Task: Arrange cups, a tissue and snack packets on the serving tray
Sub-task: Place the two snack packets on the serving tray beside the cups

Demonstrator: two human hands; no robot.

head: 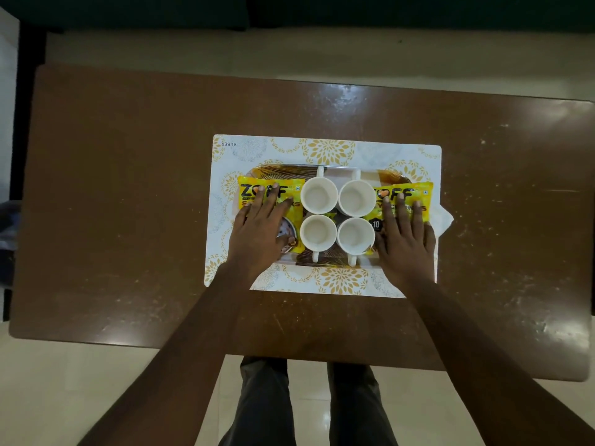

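A brown patterned serving tray (283, 170) lies on a white and gold placemat (328, 149). Several white cups (318, 195) stand in a square in the tray's middle, handles pointing outward. A yellow snack packet (254, 191) lies on the tray's left end, and my left hand (260, 230) rests flat on it with straight fingers. A second yellow packet (418, 189) lies on the right end under my right hand (405, 239), also flat. A white tissue (444, 220) sticks out from beneath the right packet.
The placemat sits mid-way on a glossy brown table (128, 204). The table's near edge is just above my legs (267, 400). Pale floor shows beyond the far edge and below.
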